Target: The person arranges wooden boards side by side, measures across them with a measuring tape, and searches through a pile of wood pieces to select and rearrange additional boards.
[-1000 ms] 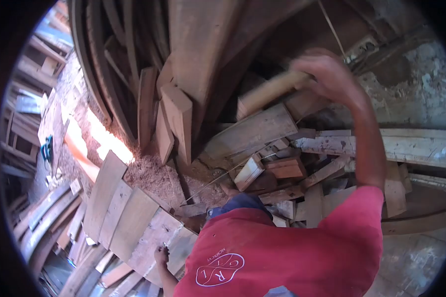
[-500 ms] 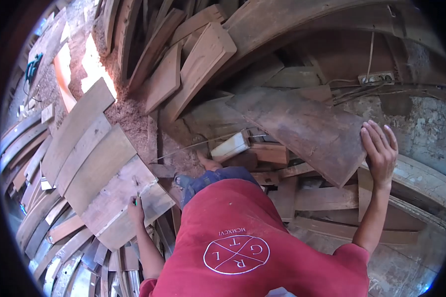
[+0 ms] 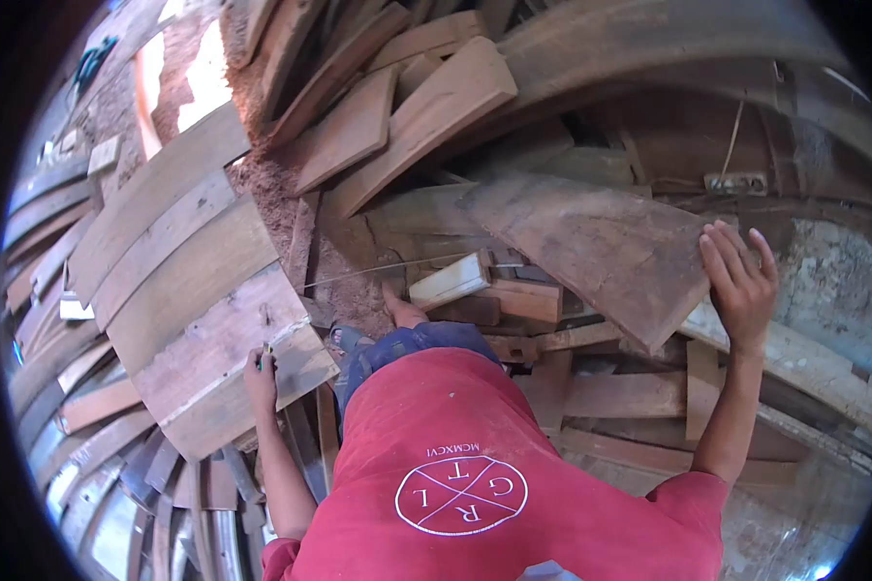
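My right hand (image 3: 741, 279) is at the right end of a wide, dark brown wooden board (image 3: 591, 247), its fingers over the corner and edge. The thumb is mostly hidden. The board lies slanted, its far end reaching towards the upper middle. My left hand (image 3: 262, 378) is closed around a small pencil-like thing (image 3: 264, 358) with some green on it; most of it is hidden by the fingers. This hand rests at the near edge of several lighter boards (image 3: 203, 266) laid side by side. The nearest boards show pale, worn patches.
Stacked curved wood pieces (image 3: 116, 407) fill the left side. Thick offcuts (image 3: 426, 126) lean in a pile at the top, beside reddish sawdust (image 3: 271, 189). A white-sided block (image 3: 451, 281) lies near my feet. A power socket strip (image 3: 736, 182) is at the upper right.
The camera view has shifted a little, so the lighter boards and the pile appear displaced. My left hand sits slightly higher in view. My right hand stays at the dark board's end.
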The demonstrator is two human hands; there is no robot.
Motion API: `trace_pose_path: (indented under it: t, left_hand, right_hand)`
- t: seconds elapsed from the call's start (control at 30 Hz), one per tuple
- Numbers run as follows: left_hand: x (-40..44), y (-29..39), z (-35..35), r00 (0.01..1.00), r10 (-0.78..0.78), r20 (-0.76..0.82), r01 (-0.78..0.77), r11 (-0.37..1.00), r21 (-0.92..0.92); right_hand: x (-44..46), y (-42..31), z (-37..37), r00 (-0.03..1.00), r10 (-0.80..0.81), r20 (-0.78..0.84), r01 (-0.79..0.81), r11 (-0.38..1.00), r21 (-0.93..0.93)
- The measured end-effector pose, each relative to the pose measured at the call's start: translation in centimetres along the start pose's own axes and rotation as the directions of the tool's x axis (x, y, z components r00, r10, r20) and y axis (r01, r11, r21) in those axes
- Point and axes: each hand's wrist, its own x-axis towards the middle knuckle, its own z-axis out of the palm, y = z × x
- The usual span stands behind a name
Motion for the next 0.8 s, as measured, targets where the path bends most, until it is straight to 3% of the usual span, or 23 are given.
trace_pose_path:
  t: [0.17, 0.23, 0.3, 0.33, 0.37, 0.53, 0.6, 0.63, 0.73, 0.8]
  left_hand:
    - [0.0, -1.2, 3.6, 0.997, -0.023, 0.075, 0.041, 0.966, -0.255]
    - [-0.7, 0.0, 4.9, 0.984, -0.028, 0.177, 0.092, 0.928, -0.361]
    - [-1.6, 1.4, 5.8, 0.987, -0.018, 0.160, 0.083, 0.909, -0.407]
    - [-2.0, 1.8, 6.3, 0.980, -0.013, 0.200, 0.108, 0.877, -0.468]
    - [-2.2, 2.0, 6.8, 0.970, -0.004, 0.241, 0.133, 0.842, -0.523]
    - [-3.1, 4.4, 7.9, 0.910, 0.105, 0.400, 0.168, 0.790, -0.589]
    - [-3.8, 6.1, 7.9, 0.809, 0.194, 0.555, 0.285, 0.696, -0.659]
    - [-4.3, 7.0, 8.2, 0.778, 0.192, 0.598, 0.341, 0.671, -0.658]
    - [-4.9, 7.9, 8.8, 0.711, 0.191, 0.677, 0.426, 0.650, -0.630]
    - [-4.9, 8.7, 9.3, 0.680, 0.205, 0.704, 0.422, 0.676, -0.604]
  right_hand:
    - [7.3, 1.1, -6.4, 0.999, -0.009, -0.032, 0.012, 0.996, 0.090]
    - [9.6, 1.2, -8.8, 0.998, 0.067, -0.009, -0.061, 0.947, 0.316]
    - [11.2, 1.1, -9.8, 0.989, 0.059, -0.132, -0.017, 0.953, 0.304]
    - [12.0, 0.5, -10.7, 0.954, 0.295, -0.044, -0.225, 0.810, 0.541]
    - [12.6, 0.1, -11.3, 0.871, 0.480, 0.103, -0.397, 0.566, 0.723]
    - [15.6, 0.8, -13.2, 0.864, 0.502, -0.050, -0.209, 0.445, 0.871]
    - [16.2, 0.5, -15.7, 0.858, 0.508, -0.075, -0.207, 0.475, 0.855]
    - [16.0, -0.3, -18.0, 0.807, 0.587, -0.061, -0.273, 0.463, 0.843]
    - [15.7, 3.0, -20.2, 0.707, 0.696, -0.124, -0.214, 0.377, 0.901]
    - [15.4, 7.0, -23.9, 0.792, 0.584, -0.176, -0.170, 0.489, 0.856]
